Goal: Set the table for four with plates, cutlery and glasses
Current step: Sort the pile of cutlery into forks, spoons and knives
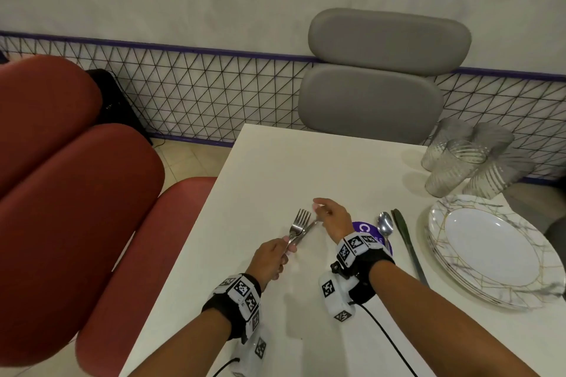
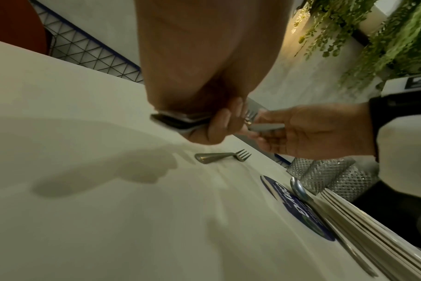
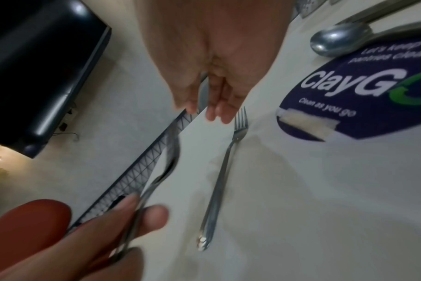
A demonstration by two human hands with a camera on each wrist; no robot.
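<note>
My left hand (image 1: pixel 286 246) grips a bundle of forks (image 1: pixel 299 222) by the handles, tines pointing away, just above the white table (image 1: pixel 275 168). My right hand (image 1: pixel 321 212) pinches the end of one piece of that bundle between thumb and fingers, beside the tines. The same piece (image 3: pixel 172 152) runs from the right hand's fingers (image 3: pixel 216 112) down to the left hand's fingers (image 3: pixel 154 214). One fork (image 3: pixel 225 167) lies flat on the table beneath the hands, also seen as the fork (image 2: pixel 222 156) under the left hand. A spoon (image 1: pixel 385 225) and a knife (image 1: pixel 407 243) lie right of the hands.
A stack of marbled plates (image 1: pixel 459 205) sits at the table's right edge, with several ribbed glasses (image 1: pixel 459 162) behind it. A blue round sticker (image 1: pixel 363 228) marks the table by my right wrist. A red padded seat (image 1: pixel 76 193) stands left, a grey chair (image 1: pixel 376 95) at the far side.
</note>
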